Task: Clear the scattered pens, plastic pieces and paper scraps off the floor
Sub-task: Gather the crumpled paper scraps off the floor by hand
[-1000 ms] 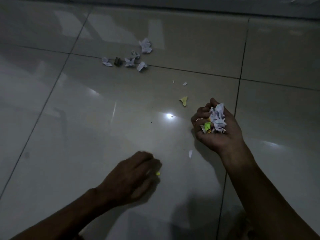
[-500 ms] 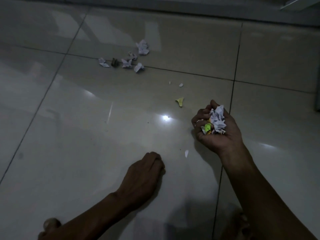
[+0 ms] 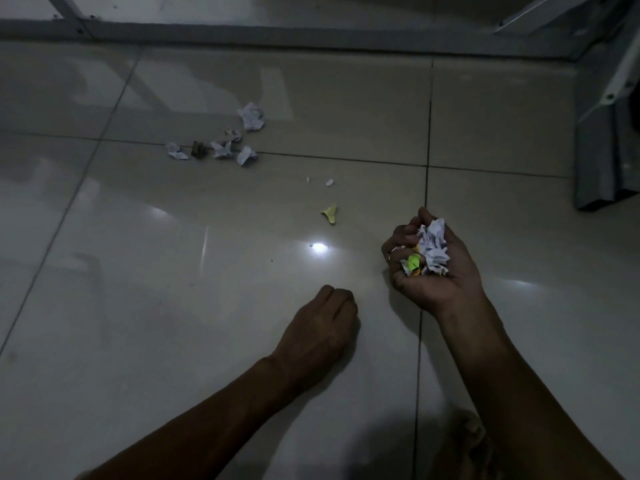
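The right hand (image 3: 429, 261) cups a bunch of paper balls (image 3: 429, 251), palm up. The left hand (image 3: 320, 327) is a fist on the floor (image 3: 138, 271). Six crumpled scraps (image 3: 221, 148) lie upper left; one yellow scrap (image 3: 329, 213) and two tiny white bits (image 3: 329, 182) lie mid-frame.

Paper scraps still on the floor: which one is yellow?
The yellow scrap lying alone, nearest the right hand; the others farther back are white or brownish.
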Motion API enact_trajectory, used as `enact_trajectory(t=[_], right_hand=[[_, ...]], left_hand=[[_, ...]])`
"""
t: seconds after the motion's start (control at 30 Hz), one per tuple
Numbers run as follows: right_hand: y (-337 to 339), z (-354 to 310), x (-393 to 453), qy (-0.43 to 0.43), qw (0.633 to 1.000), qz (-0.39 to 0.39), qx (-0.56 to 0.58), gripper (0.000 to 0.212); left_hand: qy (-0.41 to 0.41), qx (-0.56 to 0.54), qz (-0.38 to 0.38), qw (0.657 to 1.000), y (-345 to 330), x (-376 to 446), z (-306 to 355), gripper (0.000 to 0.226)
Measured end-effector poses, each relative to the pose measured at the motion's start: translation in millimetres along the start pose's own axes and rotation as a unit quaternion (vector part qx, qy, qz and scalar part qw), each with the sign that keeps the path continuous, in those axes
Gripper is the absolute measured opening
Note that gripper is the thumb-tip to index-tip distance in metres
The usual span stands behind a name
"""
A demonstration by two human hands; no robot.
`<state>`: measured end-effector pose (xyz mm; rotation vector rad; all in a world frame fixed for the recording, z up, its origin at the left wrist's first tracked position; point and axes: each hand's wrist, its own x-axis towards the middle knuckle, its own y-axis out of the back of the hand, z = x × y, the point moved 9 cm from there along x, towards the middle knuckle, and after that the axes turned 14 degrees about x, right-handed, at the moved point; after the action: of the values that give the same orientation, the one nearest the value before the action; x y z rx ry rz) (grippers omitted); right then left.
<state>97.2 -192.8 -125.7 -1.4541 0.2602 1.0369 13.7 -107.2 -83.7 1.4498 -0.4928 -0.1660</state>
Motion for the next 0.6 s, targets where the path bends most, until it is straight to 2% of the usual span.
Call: enact_trajectory(t=[0.07, 0.17, 0.3, 0.37, 0.43, 0.53, 0.6], right_hand=[[-1.0, 0.6, -2.3, -0.007, 1.000, -0.005, 0.011, 0.037], [1.8, -6.2, -3.0, 0.019, 1.000, 0.003, 0.005, 0.051], [1.8, -10.5, -7.1, 0.016, 0.999, 0.004, 0.040, 0.054], [-6.1, -10.8, -14.0, -0.009, 0.998, -0.015, 0.063, 0.042], [-11.7, -17.8, -20.9, -0.007, 0.997, -0.032, 0.070, 0.027], [-16.1, -43.7, -27.1, 0.043, 0.995, -0.032, 0.079, 0.039], [-27.7, -61.8, -36.4, 0.059, 0.992, -0.040, 0.108, 0.044]], left_hand=[[0.010, 0.017, -0.006, 1.000, 1.4, 4.3, 2.0, 0.008], [0.012, 0.025, -0.033, 0.999, -4.6, 9.2, 4.3, 0.026], [0.053, 0.008, -0.057, 0.997, -14.4, 18.0, -3.8, 0.042], [0.105, -0.049, -0.033, 0.993, -12.2, 30.7, -11.9, 0.052], [0.183, -0.149, 0.002, 0.972, 4.2, 54.3, -18.5, 0.041], [0.300, -0.289, 0.024, 0.909, 27.5, 100.1, -18.5, 0.018], [0.330, -0.351, 0.023, 0.876, 40.2, 134.0, -9.9, 0.013]])
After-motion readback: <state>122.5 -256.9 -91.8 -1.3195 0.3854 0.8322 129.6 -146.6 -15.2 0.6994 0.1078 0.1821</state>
